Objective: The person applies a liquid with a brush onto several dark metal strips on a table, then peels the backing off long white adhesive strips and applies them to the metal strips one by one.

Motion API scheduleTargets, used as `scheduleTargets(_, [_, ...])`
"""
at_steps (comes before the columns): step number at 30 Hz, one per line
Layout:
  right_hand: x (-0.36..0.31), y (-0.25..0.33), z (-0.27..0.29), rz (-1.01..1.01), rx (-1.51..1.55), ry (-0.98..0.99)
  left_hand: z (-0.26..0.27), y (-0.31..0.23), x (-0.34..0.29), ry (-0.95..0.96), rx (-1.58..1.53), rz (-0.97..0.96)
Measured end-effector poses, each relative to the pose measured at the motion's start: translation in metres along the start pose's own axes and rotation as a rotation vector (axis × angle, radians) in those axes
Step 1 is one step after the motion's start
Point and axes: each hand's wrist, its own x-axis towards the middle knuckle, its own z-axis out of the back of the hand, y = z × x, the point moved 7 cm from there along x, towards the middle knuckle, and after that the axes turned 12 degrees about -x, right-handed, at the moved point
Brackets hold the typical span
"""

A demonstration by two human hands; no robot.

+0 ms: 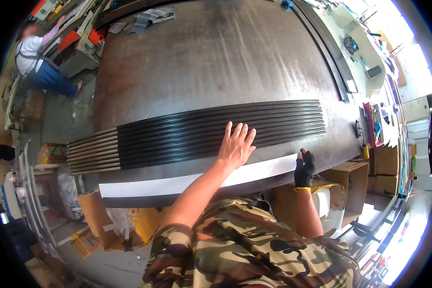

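Note:
A row of long, thin black rods lies side by side across the metal-topped table. Their left ends are bare and pale metal. My left hand, ungloved, rests flat with fingers spread on the near rods, toward their right half. In front of the rods, along the near table edge, stretches a long white strip; my left forearm crosses over it and hides part of it. My right hand, in a black fingerless glove, is closed at the strip's right end, thumb and fingers together there.
Long dark bars lie along the table's right side. Clear plastic pieces sit at the far left corner. Cardboard boxes stand below the near edge. A red toolbox is on the right. Another person stands at the far left.

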Motion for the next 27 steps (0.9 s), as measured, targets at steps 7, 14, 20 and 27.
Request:
scheduleTargets(7, [-0.003,0.020,0.000,0.084,0.037,-0.043,0.006,-0.003,-0.016,-0.038,-0.023,-0.087])
scheduleTargets(14, [-0.027,0.085,-0.025,0.346,0.058,0.019,0.162,0.082,-0.188,-0.814,-0.028,0.255])
scheduleTargets(20, [-0.117,0.244,-0.073,0.827,0.149,0.331,0.267,0.208,-0.459,-1.004,0.466,1.032])
scheduleTargets(27, [-0.279,0.440,-0.144,1.548,0.471,0.706,0.258,0.267,-0.501,-0.908,0.042,1.130])
